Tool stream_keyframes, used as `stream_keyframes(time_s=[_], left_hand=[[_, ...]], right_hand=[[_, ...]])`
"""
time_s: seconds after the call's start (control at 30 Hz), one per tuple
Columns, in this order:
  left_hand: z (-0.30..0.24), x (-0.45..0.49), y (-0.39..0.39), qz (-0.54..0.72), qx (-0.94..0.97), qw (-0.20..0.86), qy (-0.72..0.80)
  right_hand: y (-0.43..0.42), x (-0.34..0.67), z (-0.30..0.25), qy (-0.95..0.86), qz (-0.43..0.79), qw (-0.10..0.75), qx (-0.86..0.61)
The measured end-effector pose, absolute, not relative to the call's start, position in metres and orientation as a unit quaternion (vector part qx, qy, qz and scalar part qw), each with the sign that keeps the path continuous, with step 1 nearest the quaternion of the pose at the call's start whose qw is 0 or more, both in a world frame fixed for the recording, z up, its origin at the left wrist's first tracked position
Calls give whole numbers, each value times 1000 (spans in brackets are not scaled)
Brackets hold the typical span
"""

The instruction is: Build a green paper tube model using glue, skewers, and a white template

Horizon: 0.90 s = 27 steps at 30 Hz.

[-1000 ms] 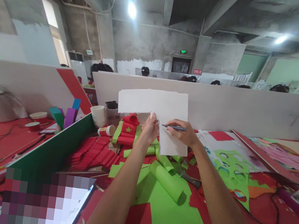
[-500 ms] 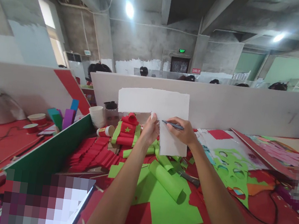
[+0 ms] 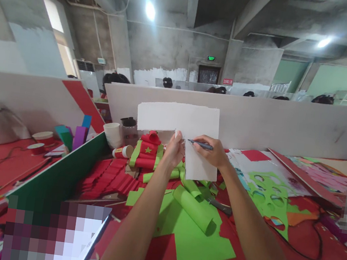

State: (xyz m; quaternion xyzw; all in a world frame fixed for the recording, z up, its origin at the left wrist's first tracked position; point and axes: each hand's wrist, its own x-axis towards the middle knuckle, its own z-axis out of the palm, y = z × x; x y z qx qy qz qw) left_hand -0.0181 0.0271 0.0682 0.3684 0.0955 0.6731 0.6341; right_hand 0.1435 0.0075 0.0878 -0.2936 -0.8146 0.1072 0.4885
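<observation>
An L-shaped piece of white cardboard [image 3: 180,116] is held up above the desk. My left hand [image 3: 175,150] is closed on it at the inner corner, thumb on the near face. In my right hand [image 3: 215,152] is a dark pen [image 3: 202,145], its tip pointing left, close to the inner edge of the cardboard's lower arm. Below the hands lie a rolled green paper tube [image 3: 193,209] and a flat green sheet [image 3: 202,253]. Left of my left hand stands a red and green paper model [image 3: 147,152] with a yellow star.
Scissors [image 3: 219,206] lie partly under green scraps. Folded red paper strips [image 3: 111,179] are piled beside a green divider [image 3: 68,171]. Paper cups [image 3: 113,135] stand at the back left. A green sheet with cut-out holes [image 3: 269,193] lies right. A white partition [image 3: 289,124] runs behind.
</observation>
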Motion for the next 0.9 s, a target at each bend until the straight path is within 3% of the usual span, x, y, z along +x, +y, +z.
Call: stream_keyframes(time_s=[0.9], left_hand=[[65,-22,36,684,360,626,109]], right_hand=[[9,147,89,-834,136,449,-289]])
